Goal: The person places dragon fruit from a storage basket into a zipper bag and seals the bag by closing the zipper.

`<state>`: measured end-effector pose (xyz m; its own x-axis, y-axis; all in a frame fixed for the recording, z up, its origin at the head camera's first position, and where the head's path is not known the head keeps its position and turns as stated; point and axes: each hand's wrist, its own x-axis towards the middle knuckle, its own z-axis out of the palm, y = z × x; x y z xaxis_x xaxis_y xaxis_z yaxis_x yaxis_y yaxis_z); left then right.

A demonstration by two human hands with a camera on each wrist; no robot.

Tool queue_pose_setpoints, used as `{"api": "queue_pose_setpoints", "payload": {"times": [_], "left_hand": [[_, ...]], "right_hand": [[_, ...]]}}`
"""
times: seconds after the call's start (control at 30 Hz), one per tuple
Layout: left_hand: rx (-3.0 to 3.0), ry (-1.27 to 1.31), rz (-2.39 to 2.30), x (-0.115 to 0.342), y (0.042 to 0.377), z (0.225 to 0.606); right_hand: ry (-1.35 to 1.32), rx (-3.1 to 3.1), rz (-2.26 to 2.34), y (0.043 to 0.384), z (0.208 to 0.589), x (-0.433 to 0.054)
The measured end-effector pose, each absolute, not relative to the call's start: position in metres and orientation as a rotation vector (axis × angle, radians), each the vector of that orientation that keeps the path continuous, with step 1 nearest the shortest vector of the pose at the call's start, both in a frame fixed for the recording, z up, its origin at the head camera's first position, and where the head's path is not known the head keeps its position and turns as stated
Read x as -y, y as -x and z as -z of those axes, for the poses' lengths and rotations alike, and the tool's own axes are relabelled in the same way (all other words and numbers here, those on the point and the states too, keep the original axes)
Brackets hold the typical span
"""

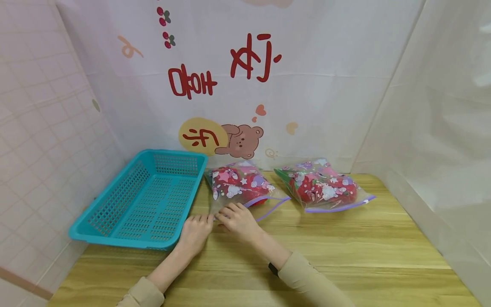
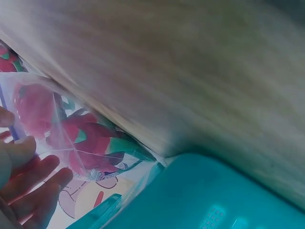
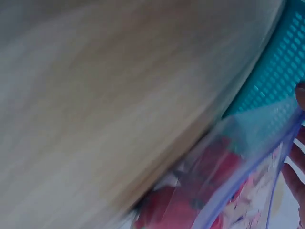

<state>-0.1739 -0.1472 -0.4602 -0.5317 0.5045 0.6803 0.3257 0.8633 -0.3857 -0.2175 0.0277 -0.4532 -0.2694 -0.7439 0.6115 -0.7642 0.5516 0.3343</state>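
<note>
A clear zip bag (image 1: 238, 183) printed with pink and white figures lies on the table, its purple zip strip (image 1: 274, 209) gaping at the right end. Red things with green parts (image 2: 90, 140) fill it. My left hand (image 1: 196, 230) pinches the bag's near left corner; in the left wrist view its thumb (image 2: 21, 148) lies at the purple strip. Close beside it, my right hand (image 1: 238, 219) grips the zip edge, fingers on top in the head view. The right wrist view shows that edge (image 3: 238, 179) running up to the fingers (image 3: 295, 164).
A turquoise perforated basket (image 1: 203, 175) stands just left of the bag, its rim close to my left hand. Another printed zip bag (image 1: 330, 187) with red contents lies to the right, its strip toward me. White printed cloth (image 1: 318, 94) hangs behind the wooden table (image 1: 364, 256).
</note>
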Motion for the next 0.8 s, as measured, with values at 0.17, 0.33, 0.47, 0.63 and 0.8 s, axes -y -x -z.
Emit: {"api": "queue_pose_setpoints", "payload": {"times": [0.17, 0.33, 0.47, 0.63, 0.8], "left_hand": [[2.118, 0.626, -0.259, 0.147, 0.175, 0.460], [2.105, 0.645, -0.245, 0.147, 0.175, 0.459], [2.135, 0.651, -0.252, 0.146, 0.174, 0.459], [2.195, 0.617, -0.315, 0.146, 0.173, 0.459], [2.199, 0.599, -0.313, 0.149, 0.173, 0.460]], "right_hand": [[-1.182, 1.945, -0.009, 0.218, 0.455, -0.014], [-1.185, 1.939, -0.002, 0.218, 0.453, -0.010], [-1.201, 1.933, 0.072, 0.219, 0.452, -0.012], [-1.184, 1.924, 0.147, 0.224, 0.448, -0.026], [-1.181, 1.913, 0.155, 0.233, 0.445, -0.056]]}}
